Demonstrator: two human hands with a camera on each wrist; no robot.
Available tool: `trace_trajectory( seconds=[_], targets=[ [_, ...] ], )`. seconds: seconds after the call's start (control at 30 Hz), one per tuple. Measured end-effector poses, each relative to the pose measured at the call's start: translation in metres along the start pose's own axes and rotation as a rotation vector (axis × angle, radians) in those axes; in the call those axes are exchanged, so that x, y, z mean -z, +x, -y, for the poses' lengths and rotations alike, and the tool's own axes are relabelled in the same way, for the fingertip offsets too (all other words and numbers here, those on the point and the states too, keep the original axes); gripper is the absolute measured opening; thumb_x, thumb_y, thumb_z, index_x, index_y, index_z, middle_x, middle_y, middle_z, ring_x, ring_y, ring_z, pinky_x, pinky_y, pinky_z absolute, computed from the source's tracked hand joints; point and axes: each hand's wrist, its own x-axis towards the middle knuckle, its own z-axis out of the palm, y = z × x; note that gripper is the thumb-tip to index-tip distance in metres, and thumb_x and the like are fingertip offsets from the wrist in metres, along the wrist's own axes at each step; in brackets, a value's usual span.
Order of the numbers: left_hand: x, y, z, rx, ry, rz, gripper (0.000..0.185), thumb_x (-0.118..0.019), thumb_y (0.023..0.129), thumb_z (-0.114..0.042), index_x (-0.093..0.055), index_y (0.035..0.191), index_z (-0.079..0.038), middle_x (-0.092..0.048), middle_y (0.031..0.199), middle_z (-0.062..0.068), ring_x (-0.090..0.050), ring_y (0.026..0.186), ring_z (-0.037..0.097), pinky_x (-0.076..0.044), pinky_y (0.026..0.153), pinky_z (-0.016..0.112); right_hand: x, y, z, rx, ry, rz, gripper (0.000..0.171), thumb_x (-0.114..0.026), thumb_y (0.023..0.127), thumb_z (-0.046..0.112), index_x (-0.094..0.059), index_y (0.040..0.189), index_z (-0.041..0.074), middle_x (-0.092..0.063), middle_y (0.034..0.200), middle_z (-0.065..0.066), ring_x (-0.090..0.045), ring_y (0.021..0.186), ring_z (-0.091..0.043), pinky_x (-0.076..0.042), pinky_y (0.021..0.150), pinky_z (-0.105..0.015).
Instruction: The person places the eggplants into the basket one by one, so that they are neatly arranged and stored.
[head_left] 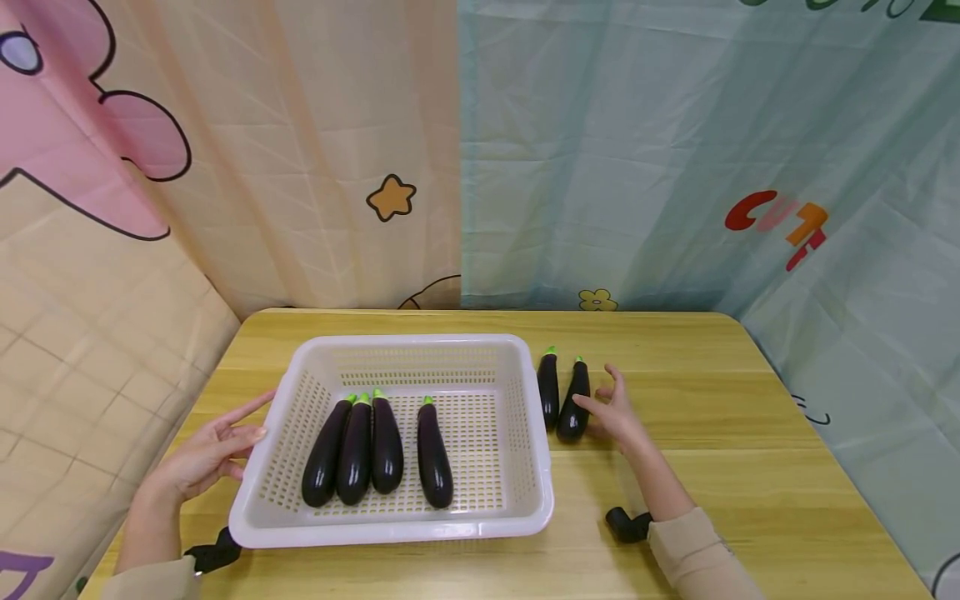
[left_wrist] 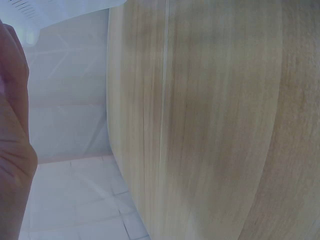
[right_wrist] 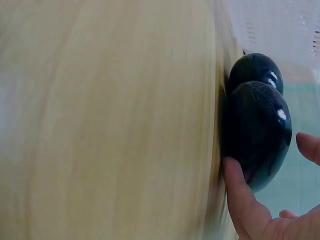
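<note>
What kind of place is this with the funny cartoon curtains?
Probably a small staged corner rather than a real kitchen. Cartoon-printed cloth sheets hang as walls around a wooden table, which bears only a white basket of eggplants and two more eggplants beside it.

Six eggplants showed: four lay in the one basket, two on the table.

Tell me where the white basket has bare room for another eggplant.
The white perforated plastic basket has bare floor right of the lone dark purple eggplant and along its far wall. Its left-middle is crowded by three touching eggplants. The right hand touches a table eggplant.
</note>
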Motion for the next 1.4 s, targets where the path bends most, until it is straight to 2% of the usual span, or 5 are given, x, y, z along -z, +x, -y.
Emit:
trace_trajectory(
  seconds=[0.27, 0.57, 0.87, 1.13, 1.4],
  targets=[
    [0.0, 0.0, 0.0, 0.0, 0.017, -0.018, 0.058, -0.026, 0.098, 0.004, -0.033, 0.141, -0.034, -0.063, 0.115, 0.007, -0.064, 0.095, 0.023, -0.055, 0.067, 0.037, -0.006, 0.001, -0.003, -0.037, 0.012, 0.034, 0.083, -0.06, 0.088, 0.012, 0.0, 0.146, 0.012, -0.022, 0.134, -0.031, -0.04, 0.114, -0.047, -0.055, 0.066, -0.048],
    [0.001, 0.0, 0.001, 0.002, 0.019, -0.028, 0.058, -0.026, 0.098, 0.004, -0.033, 0.141, -0.034, -0.063, 0.115, 0.008, -0.064, 0.095, 0.024, -0.055, 0.066, 0.038, -0.009, 0.003, -0.003, -0.044, -0.056, 0.058, 0.078, -0.058, 0.089, 0.015, -0.006, 0.146, 0.011, -0.034, 0.126, -0.026, -0.046, 0.11, -0.041, -0.056, 0.066, -0.045],
    [0.001, 0.0, 0.001, 0.001, 0.027, -0.029, 0.058, -0.027, 0.098, 0.004, -0.033, 0.141, -0.034, -0.063, 0.115, 0.007, -0.064, 0.094, 0.023, -0.055, 0.066, 0.036, -0.01, 0.006, -0.007, -0.035, -0.041, 0.033, 0.072, -0.057, 0.086, 0.013, -0.015, 0.145, 0.009, -0.036, 0.127, -0.027, -0.052, 0.103, -0.039, -0.056, 0.065, -0.044],
    [0.001, 0.001, 0.001, 0.0, 0.031, -0.037, 0.058, -0.029, 0.098, 0.005, -0.032, 0.142, -0.033, -0.064, 0.113, 0.007, -0.065, 0.093, 0.022, -0.055, 0.064, 0.035, -0.004, 0.006, -0.008, -0.062, 0.037, -0.008, 0.07, -0.056, 0.086, 0.013, -0.019, 0.146, 0.013, -0.031, 0.133, -0.027, -0.052, 0.101, -0.036, -0.056, 0.065, -0.04],
    [0.0, 0.0, 0.001, 0.003, 0.034, -0.047, 0.058, -0.029, 0.097, 0.005, -0.034, 0.141, -0.033, -0.064, 0.114, 0.007, -0.064, 0.093, 0.022, -0.055, 0.065, 0.036, 0.013, 0.017, -0.006, -0.001, 0.139, -0.016, 0.076, -0.066, 0.081, 0.024, -0.025, 0.145, 0.025, -0.038, 0.128, -0.017, -0.049, 0.106, -0.025, -0.055, 0.067, -0.041]
  ],
)
